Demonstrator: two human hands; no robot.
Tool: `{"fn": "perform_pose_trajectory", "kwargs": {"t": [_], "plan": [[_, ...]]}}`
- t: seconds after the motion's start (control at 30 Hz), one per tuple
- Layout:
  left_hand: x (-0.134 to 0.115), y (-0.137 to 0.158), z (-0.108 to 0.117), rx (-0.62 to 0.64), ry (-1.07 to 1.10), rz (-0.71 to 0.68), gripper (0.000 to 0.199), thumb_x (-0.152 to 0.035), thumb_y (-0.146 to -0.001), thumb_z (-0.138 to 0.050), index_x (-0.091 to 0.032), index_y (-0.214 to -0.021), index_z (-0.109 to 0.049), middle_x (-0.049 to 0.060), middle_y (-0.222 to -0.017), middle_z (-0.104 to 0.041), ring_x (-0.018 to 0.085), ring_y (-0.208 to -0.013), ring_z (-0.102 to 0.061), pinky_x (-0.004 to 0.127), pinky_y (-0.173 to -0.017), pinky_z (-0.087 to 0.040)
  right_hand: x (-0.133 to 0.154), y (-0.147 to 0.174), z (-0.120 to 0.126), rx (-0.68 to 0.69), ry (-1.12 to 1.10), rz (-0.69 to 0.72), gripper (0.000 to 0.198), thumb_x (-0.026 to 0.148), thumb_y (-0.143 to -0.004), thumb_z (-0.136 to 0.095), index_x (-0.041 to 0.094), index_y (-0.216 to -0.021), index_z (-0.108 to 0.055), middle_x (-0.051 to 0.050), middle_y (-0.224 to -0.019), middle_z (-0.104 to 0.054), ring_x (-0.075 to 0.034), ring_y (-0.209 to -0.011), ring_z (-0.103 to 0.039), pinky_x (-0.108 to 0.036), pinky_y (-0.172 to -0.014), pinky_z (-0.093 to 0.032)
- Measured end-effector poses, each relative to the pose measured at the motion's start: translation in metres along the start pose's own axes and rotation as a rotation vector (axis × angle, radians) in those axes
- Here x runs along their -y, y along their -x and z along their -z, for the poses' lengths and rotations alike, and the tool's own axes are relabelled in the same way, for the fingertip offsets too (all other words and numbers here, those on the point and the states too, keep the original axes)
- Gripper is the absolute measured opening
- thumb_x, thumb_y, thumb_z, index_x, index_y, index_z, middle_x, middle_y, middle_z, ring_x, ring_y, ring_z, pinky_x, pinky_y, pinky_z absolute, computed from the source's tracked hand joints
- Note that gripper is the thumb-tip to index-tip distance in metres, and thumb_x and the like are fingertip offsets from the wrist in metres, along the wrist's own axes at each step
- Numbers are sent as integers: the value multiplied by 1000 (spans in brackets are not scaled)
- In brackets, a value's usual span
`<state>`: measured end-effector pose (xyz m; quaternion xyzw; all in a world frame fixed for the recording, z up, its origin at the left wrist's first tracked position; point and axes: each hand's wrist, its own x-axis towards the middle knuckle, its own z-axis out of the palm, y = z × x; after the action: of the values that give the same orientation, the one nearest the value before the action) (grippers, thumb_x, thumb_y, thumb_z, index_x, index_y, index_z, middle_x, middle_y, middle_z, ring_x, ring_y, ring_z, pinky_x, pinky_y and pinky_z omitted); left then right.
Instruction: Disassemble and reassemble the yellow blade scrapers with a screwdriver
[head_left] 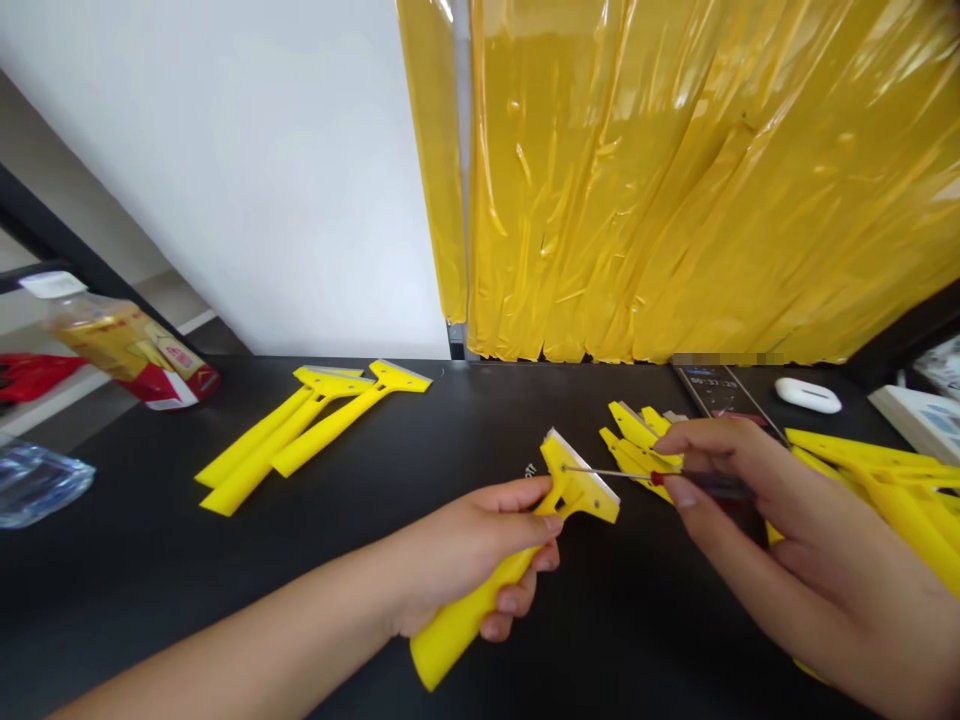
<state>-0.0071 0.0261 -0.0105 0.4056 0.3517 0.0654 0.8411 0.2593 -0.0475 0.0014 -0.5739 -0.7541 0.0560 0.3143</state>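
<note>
A yellow scraper with a metal blade along its head is gripped around the handle by my left hand. My right hand is closed on a small screwdriver with a dark handle and a red collar. The screwdriver's thin shaft reaches left, its tip at one of the screws in the scraper's head. A second screw shows near the head's lower corner. Behind the screwdriver lie several yellow scraper head plates, partly hidden by my right fingers.
Several scrapers lie together at the left on the black table. More yellow scraper parts are piled at the right. A phone showing a timer and a white earbud case sit behind. A drink bottle stands tilted in view at far left.
</note>
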Motion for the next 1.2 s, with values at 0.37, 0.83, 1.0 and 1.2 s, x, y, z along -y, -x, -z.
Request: {"fn": "perform_pose_trajectory", "kwargs": {"t": [0.37, 0.83, 1.0, 1.2], "plan": [[-1, 0, -1, -12, -3, -4, 18, -37, -104, -65, -26, -117, -61, -4, -88, -52, 3, -49, -43, 14, -39, -37, 2, -1, -1, -17, -10, 45, 19, 34, -108, -56, 29, -126, -58, -6, -112, -69, -24, -99, -70, -37, -83, -58], [-1, 0, 0, 7, 16, 10, 16, -35, -104, -64, -27, -118, -61, -4, -88, -53, 3, -49, -44, 13, -40, -37, -2, 1, -1, 22, 43, 99, 22, 26, -107, -54, 32, -129, -55, -5, -116, -68, -24, -107, -69, -38, -91, -55], [-2, 0, 1, 4, 8, 15, 18, -36, -104, -65, -28, -119, -60, -5, -86, -52, 4, -49, -43, 15, -40, -39, 3, -4, 0, 27, 0, 236, 28, 21, -106, -55, 31, -132, -56, -8, -137, -63, -27, -135, -59, -42, -111, -49], [-2, 0, 0, 6, -6, 11, 20, -38, -103, -68, -26, -117, -60, -4, -90, -53, 3, -49, -43, 15, -41, -38, 2, -3, -2, -65, 141, 67, 30, 36, -111, -50, 32, -139, -56, -5, -112, -79, -25, -92, -79, -38, -78, -61]]}}
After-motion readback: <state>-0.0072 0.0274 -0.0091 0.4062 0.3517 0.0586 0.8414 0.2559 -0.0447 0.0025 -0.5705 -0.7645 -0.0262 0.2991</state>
